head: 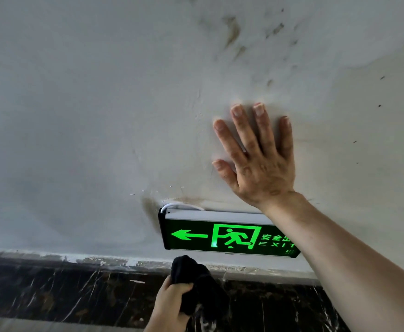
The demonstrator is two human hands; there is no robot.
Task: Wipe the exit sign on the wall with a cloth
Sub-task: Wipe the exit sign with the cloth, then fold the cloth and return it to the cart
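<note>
Stained wall (pixel 100 116) bears right hand (pixel 258 159), fingers spread flat; left hand (pixel 172 305) fisted around black cloth (pixel 196 279) below exit sign (pixel 220 236).

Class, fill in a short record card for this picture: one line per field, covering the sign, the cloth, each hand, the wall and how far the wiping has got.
sign: lit green exit sign low on the wall, arrow pointing to picture left, right end hidden behind the forearm
cloth: dark cloth, bunched, just below the sign, not touching its face
left hand: left hand gripping the cloth
right hand: right hand flat on the wall above the sign, fingers spread
wall: grey wall, stained near the sign and higher up
stage: wiping contact not yet made
</note>
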